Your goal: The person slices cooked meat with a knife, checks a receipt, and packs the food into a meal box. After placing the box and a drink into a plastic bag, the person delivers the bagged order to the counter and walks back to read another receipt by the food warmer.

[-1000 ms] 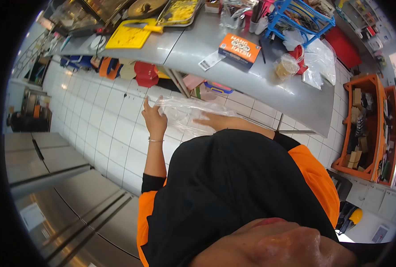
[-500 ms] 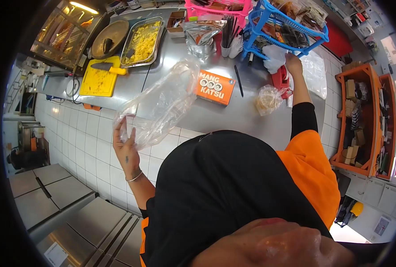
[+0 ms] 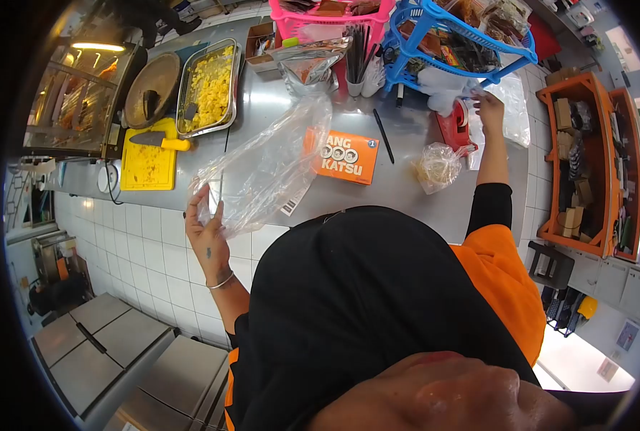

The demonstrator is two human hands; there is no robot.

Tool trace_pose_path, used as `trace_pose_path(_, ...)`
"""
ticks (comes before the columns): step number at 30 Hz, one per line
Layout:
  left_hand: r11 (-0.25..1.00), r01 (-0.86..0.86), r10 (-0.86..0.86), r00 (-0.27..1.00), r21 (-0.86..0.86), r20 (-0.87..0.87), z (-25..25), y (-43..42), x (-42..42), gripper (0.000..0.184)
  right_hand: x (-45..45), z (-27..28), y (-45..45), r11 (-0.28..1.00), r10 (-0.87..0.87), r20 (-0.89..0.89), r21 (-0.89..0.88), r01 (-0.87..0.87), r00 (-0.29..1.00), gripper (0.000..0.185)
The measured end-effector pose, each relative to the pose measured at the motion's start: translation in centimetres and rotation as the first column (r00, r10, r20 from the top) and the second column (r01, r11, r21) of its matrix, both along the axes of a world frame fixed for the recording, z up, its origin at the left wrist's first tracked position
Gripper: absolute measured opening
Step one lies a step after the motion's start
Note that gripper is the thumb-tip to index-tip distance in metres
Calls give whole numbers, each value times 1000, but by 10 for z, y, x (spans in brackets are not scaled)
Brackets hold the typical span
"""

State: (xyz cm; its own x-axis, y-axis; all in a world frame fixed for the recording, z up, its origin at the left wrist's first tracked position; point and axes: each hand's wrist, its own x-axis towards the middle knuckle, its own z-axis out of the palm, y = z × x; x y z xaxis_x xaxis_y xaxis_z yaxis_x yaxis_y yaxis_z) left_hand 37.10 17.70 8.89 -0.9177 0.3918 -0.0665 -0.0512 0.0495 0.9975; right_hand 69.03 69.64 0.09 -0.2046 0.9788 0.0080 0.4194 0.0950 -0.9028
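Note:
My left hand [image 3: 208, 237] pinches the open end of a large clear plastic bag [image 3: 269, 169], which stretches over the steel counter's front edge. Beside the bag's far part lies an orange Mang Katsu box [image 3: 347, 159]. My right hand [image 3: 489, 111] is at the right, by the blue rack, its fingertips closed on the edge of some thin whitish plastic [image 3: 440, 85]; what exactly it is cannot be made out. Just below that stands a red tape dispenser [image 3: 455, 128]. A small knotted clear bag [image 3: 437, 167] with pale brown contents sits near the dispenser. A black pen [image 3: 383, 136] lies between.
A tray of yellow food [image 3: 210, 90], a stone mortar [image 3: 152, 90] and a knife [image 3: 160, 141] on a yellow cutting board [image 3: 147, 172] occupy the left side. Behind are a pink basket [image 3: 327, 25], a foil pouch [image 3: 309, 68] and a blue rack [image 3: 463, 43]. An orange shelf [image 3: 575, 165] stands right.
My right hand has drawn back slightly from the blue rack, and the whitish plastic now stretches toward its fingers. My left hand still holds the clear bag. The view has shifted a little.

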Motion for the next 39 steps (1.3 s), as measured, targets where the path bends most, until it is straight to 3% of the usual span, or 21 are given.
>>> trace_pose_path(1, 1000, 6, -6, 1000, 1, 5, 0, 2, -4, 46, 7, 5, -3, 1000, -6, 5, 1, 6, 1000, 22)
trace_pose_path(2, 999, 44, -44, 999, -23, -11, 1, 5, -7, 45, 12, 15, -11, 987, -149, -135, -76, 139, 980, 23)
trace_pose_path(3, 996, 80, -81, 996, -46, -26, 1, 7, -11, 44, 15, 24, -17, 953, -292, -263, -167, 255, 920, 23)
trace_pose_path(6, 986, 166, -167, 984, -22, -56, 3, 18, -18, 55, 19, 50, -35, 876, -476, -582, -245, 416, 660, 21)
trace_pose_path(8, 967, 253, -254, 959, -22, -126, 2, 25, -24, 70, -1, 81, -70, 937, -296, -836, -160, 310, 462, 19)
trace_pose_path(11, 936, 347, -332, 928, 65, -170, -17, 31, -31, 77, -96, 131, -175, 965, 258, -931, 234, -122, 258, 33)
trace_pose_path(12, 924, 381, -372, 906, 6, -203, -21, 33, -34, 79, -126, 130, -210, 941, 243, -929, 155, -301, 281, 33)
trace_pose_path(13, 907, 417, -417, 878, -53, -235, -23, 35, -36, 81, -125, 48, -223, 958, 264, -599, 76, -275, 756, 33)
trace_pose_path(14, 912, 405, -407, 884, -61, -231, -20, 37, -35, 81, -145, 44, -240, 475, 818, 73, 476, -740, 571, 38)
trace_pose_path(15, 911, 410, -411, 891, -46, -194, -13, 38, -33, 83, -202, 82, -276, 113, 952, 219, 400, -910, 215, 41)
trace_pose_path(17, 914, 403, -404, 901, -36, -158, -10, 34, -32, 85, -232, 65, -307, 136, 768, 633, -12, -991, 98, 39)
trace_pose_path(20, 948, 316, -306, 934, 26, -186, -15, 22, -43, 87, -234, 95, -306, 130, 867, 490, -44, -991, 92, 41)
trace_pose_path(22, 959, 280, -268, 950, 55, -164, -22, 9, -47, 89, -214, 117, -291, 70, 996, 36, 184, -980, 78, 50)
trace_pose_path(24, 970, 238, -228, 957, 38, -180, -32, -1, -52, 90, -174, 86, -228, 35, 857, -457, -409, -912, 238, 60)
trace_pose_path(25, 977, 212, -201, 958, 28, -204, -37, -4, -55, 91, -170, 66, -225, 20, 861, -456, -409, -912, 224, 60)
trace_pose_path(26, 981, 190, -179, 963, 34, -203, -42, -6, -58, 91, -166, 43, -224, 318, 947, 56, -304, -898, 316, 71)
trace_pose_path(27, 983, 180, -169, 968, 46, -186, -49, -9, -58, 91, -169, 38, -230, 509, 744, 529, -53, -859, 408, 83)
trace_pose_path(28, 983, 176, -164, 972, 58, -170, -54, -10, -59, 91, -172, 31, -240, 495, 749, 533, -56, -867, 393, 83)
trace_pose_path(30, 984, 165, -152, 976, 72, -154, -60, -10, -60, 91, -190, 31, -286, 567, 304, 927, 8, -824, 218, 109)
trace_pose_path(37, 985, 164, -154, 978, 57, -141, -67, -16, -69, 91, -205, 22, -267, 714, 425, 844, -91, -694, 327, 123)
trace_pose_path(39, 987, 145, -136, 983, 63, -122, -69, -19, -71, 89, -186, 21, -227, 719, 564, 607, -28, -695, 560, 122)
